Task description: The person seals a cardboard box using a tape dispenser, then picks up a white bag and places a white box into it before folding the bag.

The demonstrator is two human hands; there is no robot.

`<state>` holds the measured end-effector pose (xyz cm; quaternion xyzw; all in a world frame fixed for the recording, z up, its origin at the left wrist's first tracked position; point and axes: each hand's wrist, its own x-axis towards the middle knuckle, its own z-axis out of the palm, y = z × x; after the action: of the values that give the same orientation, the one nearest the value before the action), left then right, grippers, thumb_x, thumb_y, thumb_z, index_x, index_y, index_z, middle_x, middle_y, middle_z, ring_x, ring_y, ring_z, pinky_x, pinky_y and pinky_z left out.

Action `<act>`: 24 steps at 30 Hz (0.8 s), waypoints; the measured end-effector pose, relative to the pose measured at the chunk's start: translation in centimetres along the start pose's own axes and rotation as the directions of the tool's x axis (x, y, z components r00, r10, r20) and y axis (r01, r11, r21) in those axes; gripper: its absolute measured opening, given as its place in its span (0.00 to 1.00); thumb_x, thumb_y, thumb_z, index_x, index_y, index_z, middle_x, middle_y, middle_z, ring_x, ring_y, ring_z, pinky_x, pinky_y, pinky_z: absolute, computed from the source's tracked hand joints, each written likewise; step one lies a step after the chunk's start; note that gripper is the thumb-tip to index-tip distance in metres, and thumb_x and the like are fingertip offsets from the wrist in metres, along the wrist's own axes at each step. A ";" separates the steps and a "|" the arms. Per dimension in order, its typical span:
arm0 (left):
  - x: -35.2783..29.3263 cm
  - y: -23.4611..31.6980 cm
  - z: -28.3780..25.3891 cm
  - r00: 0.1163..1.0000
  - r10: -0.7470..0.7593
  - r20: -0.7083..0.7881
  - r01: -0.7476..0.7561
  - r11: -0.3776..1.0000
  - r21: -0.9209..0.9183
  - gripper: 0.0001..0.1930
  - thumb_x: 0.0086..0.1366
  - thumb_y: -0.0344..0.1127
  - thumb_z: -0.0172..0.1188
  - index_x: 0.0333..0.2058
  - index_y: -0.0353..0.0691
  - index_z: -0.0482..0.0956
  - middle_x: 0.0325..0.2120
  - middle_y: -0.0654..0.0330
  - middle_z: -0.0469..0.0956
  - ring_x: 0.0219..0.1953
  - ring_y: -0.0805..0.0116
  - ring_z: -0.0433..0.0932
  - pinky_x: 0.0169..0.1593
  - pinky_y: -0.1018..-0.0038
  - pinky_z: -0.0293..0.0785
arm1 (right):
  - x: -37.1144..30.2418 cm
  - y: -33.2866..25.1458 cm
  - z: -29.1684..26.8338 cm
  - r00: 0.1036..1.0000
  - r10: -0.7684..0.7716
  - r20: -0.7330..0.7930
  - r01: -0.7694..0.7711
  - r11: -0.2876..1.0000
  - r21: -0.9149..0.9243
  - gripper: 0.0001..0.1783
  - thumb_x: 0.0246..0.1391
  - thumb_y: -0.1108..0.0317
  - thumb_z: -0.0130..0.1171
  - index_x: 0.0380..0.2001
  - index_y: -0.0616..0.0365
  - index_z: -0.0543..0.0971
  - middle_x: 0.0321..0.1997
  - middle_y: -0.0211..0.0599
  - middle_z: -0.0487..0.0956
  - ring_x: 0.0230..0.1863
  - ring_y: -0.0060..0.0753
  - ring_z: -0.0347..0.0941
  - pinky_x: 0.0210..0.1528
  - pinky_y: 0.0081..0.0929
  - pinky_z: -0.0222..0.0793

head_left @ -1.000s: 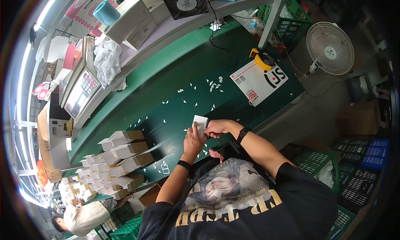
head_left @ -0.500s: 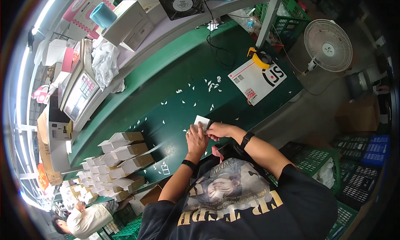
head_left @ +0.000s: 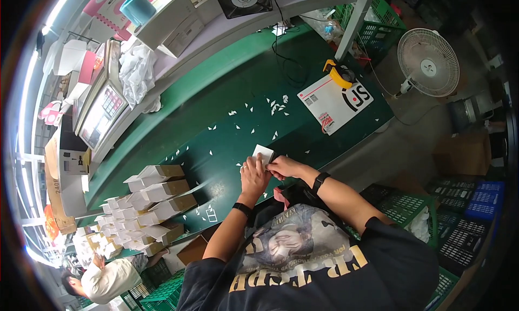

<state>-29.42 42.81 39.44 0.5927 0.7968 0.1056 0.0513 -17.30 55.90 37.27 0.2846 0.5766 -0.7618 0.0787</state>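
A small white piece of card or flat box (head_left: pixel 264 150), with a dark right edge, is held just over the green table at my front. My left hand (head_left: pixel 254 177) grips it from the near left, fingertips pressed on its white face. At its right edge, my right hand (head_left: pixel 283 167) has its fingers closed; the part between them is hidden. Small white paper scraps (head_left: pixel 279 106) lie scattered on the green tabletop (head_left: pixel 227 149) beyond my hands.
Open white and brown boxes (head_left: pixel 162 195) stand stacked at the left. A yellow tape dispenser (head_left: pixel 340 76) rests on a white parcel (head_left: pixel 330 108) at the right. A scale (head_left: pixel 102 116) sits on the raised shelf. A standing fan (head_left: pixel 428 59) and crates (head_left: pixel 405 205) are to the right. Another person (head_left: pixel 111 278) works at lower left.
Both hands keep their hold on the white piece, with only slight finger movement. The whole view has shifted a little.
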 end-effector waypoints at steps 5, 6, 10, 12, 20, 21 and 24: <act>0.3 -0.5 0.4 0.999 -0.002 -0.046 0.000 0.999 -0.033 0.36 0.55 0.41 0.65 0.60 0.36 0.64 0.46 0.45 0.68 0.45 0.45 0.73 0.45 0.56 0.73 | -0.5 0.0 -0.1 0.999 -0.030 0.029 0.030 0.999 0.015 0.20 0.65 0.59 0.51 0.22 0.61 0.75 0.18 0.29 0.73 0.18 0.23 0.69 0.19 0.23 0.64; 0.3 -0.7 0.4 0.999 0.000 -0.049 -0.001 1.000 -0.031 0.36 0.55 0.41 0.65 0.60 0.36 0.64 0.46 0.45 0.68 0.45 0.45 0.73 0.45 0.56 0.73 | -0.6 0.0 -0.3 0.998 -0.051 0.042 0.051 0.999 0.016 0.20 0.65 0.59 0.51 0.22 0.61 0.75 0.19 0.29 0.72 0.18 0.23 0.68 0.20 0.23 0.64; -0.3 -0.8 0.3 0.997 0.041 -0.067 -0.053 0.983 -0.178 0.36 0.55 0.40 0.67 0.60 0.36 0.64 0.46 0.44 0.68 0.46 0.43 0.73 0.45 0.56 0.74 | -0.3 -0.2 -0.6 0.998 -0.019 0.061 0.019 1.000 -0.001 0.21 0.66 0.58 0.52 0.23 0.61 0.75 0.19 0.29 0.71 0.19 0.22 0.67 0.22 0.23 0.64; -0.1 -1.0 0.2 0.999 0.027 -0.035 -0.033 0.982 -0.184 0.36 0.55 0.40 0.67 0.60 0.36 0.64 0.46 0.44 0.68 0.46 0.42 0.74 0.46 0.55 0.74 | -0.3 -0.1 -0.5 0.998 0.014 0.065 -0.013 1.000 -0.008 0.21 0.66 0.57 0.52 0.23 0.62 0.75 0.19 0.29 0.71 0.19 0.22 0.66 0.22 0.23 0.63; 0.3 -1.3 -0.5 0.999 0.028 0.019 -0.022 0.970 -0.242 0.37 0.54 0.40 0.68 0.59 0.35 0.62 0.46 0.44 0.69 0.45 0.43 0.74 0.48 0.56 0.75 | -0.7 -0.9 0.0 0.998 0.044 0.033 -0.045 0.999 0.028 0.20 0.66 0.58 0.52 0.24 0.61 0.75 0.19 0.28 0.70 0.18 0.22 0.65 0.22 0.23 0.63; 0.3 -1.1 -0.7 0.999 0.020 0.037 -0.011 0.973 -0.233 0.36 0.54 0.40 0.68 0.59 0.35 0.62 0.46 0.44 0.69 0.45 0.44 0.74 0.48 0.57 0.75 | -0.4 -0.7 0.0 0.998 0.047 0.035 -0.047 0.999 0.011 0.20 0.66 0.58 0.52 0.24 0.61 0.75 0.19 0.28 0.70 0.18 0.22 0.66 0.21 0.23 0.63; 0.5 -0.3 -1.0 0.998 -0.011 0.067 0.024 0.982 -0.190 0.35 0.55 0.40 0.67 0.58 0.35 0.63 0.47 0.44 0.69 0.45 0.44 0.74 0.47 0.57 0.75 | -0.1 -0.6 -0.2 0.998 0.051 0.035 -0.050 0.999 -0.021 0.19 0.65 0.57 0.52 0.24 0.60 0.75 0.19 0.28 0.71 0.18 0.23 0.66 0.20 0.23 0.63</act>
<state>-30.07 43.10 40.41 0.5812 0.7861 0.1614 0.1346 -17.38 56.21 37.78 0.2848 0.5756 -0.7585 0.1110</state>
